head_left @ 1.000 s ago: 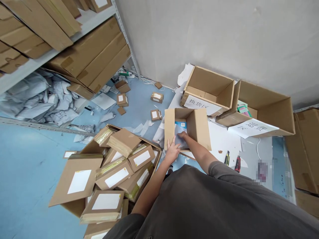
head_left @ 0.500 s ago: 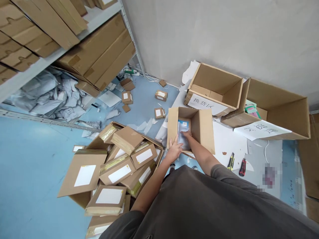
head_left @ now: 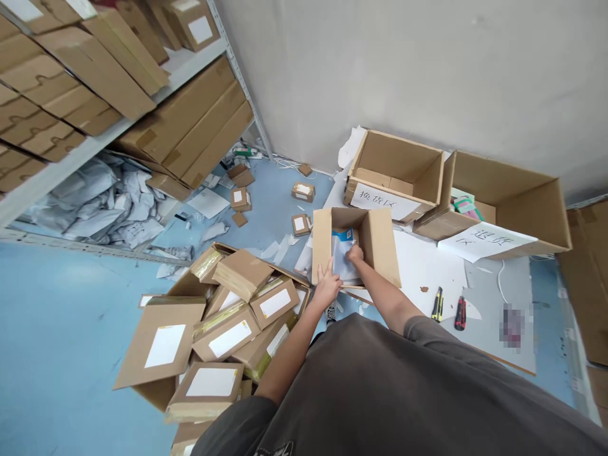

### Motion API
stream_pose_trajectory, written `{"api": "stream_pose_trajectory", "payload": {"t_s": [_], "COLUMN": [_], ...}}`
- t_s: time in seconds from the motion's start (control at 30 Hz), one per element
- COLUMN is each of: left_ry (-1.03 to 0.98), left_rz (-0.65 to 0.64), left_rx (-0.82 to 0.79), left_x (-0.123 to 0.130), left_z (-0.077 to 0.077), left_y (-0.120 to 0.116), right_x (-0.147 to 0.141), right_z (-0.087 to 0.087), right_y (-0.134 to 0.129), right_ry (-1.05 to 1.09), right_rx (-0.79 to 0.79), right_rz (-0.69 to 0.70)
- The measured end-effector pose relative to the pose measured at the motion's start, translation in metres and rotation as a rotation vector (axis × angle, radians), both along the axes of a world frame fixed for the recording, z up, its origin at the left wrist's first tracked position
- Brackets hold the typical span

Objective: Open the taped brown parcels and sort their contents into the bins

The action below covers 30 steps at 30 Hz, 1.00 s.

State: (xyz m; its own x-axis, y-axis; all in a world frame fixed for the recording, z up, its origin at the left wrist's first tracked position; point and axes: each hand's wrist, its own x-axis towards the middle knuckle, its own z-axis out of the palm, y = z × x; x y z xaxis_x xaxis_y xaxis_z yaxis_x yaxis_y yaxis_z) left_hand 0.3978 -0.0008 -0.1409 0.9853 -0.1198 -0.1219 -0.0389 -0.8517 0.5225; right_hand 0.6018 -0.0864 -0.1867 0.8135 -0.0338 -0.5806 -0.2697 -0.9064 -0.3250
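Note:
An open cardboard box [head_left: 386,247] stands upright in front of me with its side flaps folded out. Inside it lies a clear plastic packet [head_left: 342,261] with a blue label at its far end. My right hand [head_left: 354,253] reaches into the box, fingers closed on the packet's right side. Against the near left edge of the box rests my left hand [head_left: 327,284], its fingers spread over the flap and rim.
Behind are two larger open boxes [head_left: 399,158] [head_left: 527,196] with handwritten signs. Two cutters [head_left: 437,304] [head_left: 460,313] lie to the right. A big carton of taped parcels [head_left: 228,335] is at left, below a shelf [head_left: 190,69].
My right hand has closed on the packet, which looks lifted and bunched. The whole view has shifted slightly, and my left hand remains at the box edge.

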Motion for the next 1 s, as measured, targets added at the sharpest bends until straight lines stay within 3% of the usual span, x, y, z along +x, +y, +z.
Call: {"api": "stream_pose_trajectory", "payload": {"t_s": [0.2, 0.37, 0.6, 0.77, 0.87, 0.93, 1.0], "left_ry": [0.011, 0.016, 0.042, 0.070, -0.030, -0.142, -0.202], "left_rz": [0.036, 0.062, 0.040, -0.001, 0.169, 0.291, 0.283], "left_rx": [0.032, 0.136, 0.261, 0.203, 0.134, 0.022, -0.199], "left_x": [0.007, 0.004, 0.000, 0.002, 0.006, 0.018, 0.042], "left_z": [0.013, 0.020, 0.032, 0.051, 0.064, 0.069, 0.069], "left_y": [0.006, 0.023, 0.045, 0.050, 0.023, -0.020, -0.077], "right_x": [0.003, 0.000, -0.005, -0.020, -0.028, -0.034, -0.038], "right_z": [0.062, 0.102, 0.129, 0.126, 0.115, 0.107, 0.099], "right_y": [-0.016, -0.058, -0.176, -0.268, -0.309, -0.329, -0.344], "right_ry": [-0.134, -0.314, -0.423, -0.439, -0.399, -0.387, -0.378], "right_rx": [0.191, 0.434, 1.072, 1.177, 1.209, 1.217, 1.195], "right_rz": [0.163, 0.116, -0.227, -0.446, -0.517, -0.549, -0.565]}}
